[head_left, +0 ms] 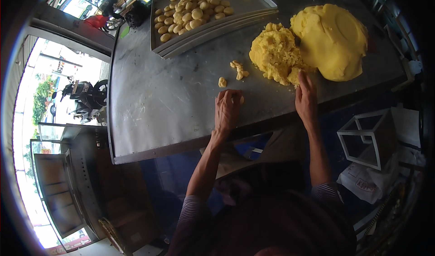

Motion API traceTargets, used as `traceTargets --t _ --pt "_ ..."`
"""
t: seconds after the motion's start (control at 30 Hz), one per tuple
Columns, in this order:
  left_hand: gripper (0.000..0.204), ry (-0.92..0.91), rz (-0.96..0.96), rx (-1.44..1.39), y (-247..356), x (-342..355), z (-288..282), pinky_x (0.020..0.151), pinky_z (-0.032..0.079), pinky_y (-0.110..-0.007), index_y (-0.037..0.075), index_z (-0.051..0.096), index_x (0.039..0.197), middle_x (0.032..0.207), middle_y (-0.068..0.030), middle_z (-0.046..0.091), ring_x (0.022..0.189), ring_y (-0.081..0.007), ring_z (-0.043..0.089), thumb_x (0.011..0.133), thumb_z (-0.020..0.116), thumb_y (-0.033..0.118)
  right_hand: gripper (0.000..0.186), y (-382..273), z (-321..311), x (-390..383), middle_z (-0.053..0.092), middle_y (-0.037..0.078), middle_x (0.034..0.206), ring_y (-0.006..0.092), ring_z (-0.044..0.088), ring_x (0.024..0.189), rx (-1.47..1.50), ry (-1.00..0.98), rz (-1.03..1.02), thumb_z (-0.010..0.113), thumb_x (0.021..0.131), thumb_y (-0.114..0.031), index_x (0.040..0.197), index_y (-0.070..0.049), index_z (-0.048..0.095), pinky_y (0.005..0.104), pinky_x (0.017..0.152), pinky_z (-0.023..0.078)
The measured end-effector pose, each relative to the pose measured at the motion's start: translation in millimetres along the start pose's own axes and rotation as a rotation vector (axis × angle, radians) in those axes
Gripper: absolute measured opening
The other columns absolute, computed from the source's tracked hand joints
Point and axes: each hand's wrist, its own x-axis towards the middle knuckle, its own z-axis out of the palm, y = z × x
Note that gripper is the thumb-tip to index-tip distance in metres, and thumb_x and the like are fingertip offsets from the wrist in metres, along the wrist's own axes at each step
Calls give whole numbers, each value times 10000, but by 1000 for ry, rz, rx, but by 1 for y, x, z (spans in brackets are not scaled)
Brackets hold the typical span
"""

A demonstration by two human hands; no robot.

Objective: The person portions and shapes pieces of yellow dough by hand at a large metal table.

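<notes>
On the metal table, my left hand (227,108) is curled with its knuckles up. A pale bit of dough (242,100) shows at the edge of its fingers, mostly hidden by them. Just beyond lie a small dough lump (222,82) and a cluster of small dough pieces (239,70). My right hand (306,98) reaches with stretched fingers to the near edge of a crumbly yellow mass (274,52); its fingertips touch it. Against that mass rests a larger, smooth yellow dough (336,41).
Stacked metal trays (213,28) at the far side carry many round dough balls (187,16). The table (158,106) ends close in front of my body. On the right below it are a white-framed box (362,136) and a white sack (362,183). Motorcycles (84,95) stand outside at left.
</notes>
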Motion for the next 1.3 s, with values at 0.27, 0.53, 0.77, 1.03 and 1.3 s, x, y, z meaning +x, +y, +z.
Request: traceTargets --t 0.27,0.53,0.77,1.03,1.3 --pt "165 -128 -158 -7 -2 40 -23 903 389 -458 38 555 1037 1079 -144 629 1060 -333 558 992 468 171 442 -1 -2 0 532 213 1342 388 522 1201 169 79 32 546 951 -12 1389 -32 491 430 995 450" --pt "199 171 -100 306 -13 59 18 857 334 -460 52 544 1068 1003 -127 556 1003 -316 500 927 522 192 464 -6 -4 3 541 214 1339 397 521 1212 155 39 36 582 938 -21 1391 -18 481 431 988 464" --pt "291 -325 58 205 23 -18 -40 799 499 -442 50 589 1194 1170 -135 572 962 -330 585 904 570 66 565 -18 -2 2 454 272 1392 425 485 1231 -18 -28 19 612 939 -91 1447 9 387 469 986 460" --pt "394 294 261 72 10 79 -69 921 510 -400 1 581 1217 1305 -168 572 1098 -353 586 824 596 -28 520 6 -10 18 606 233 1153 402 601 1048 -83 -103 101 686 835 -58 1335 3 557 447 909 487" --pt "258 -54 134 84 -56 25 -22 869 497 -423 6 624 1100 1086 -133 621 1065 -315 571 852 592 70 508 12 -16 35 619 247 1099 400 596 1047 -151 -291 103 716 769 -51 1267 -8 624 457 924 480"
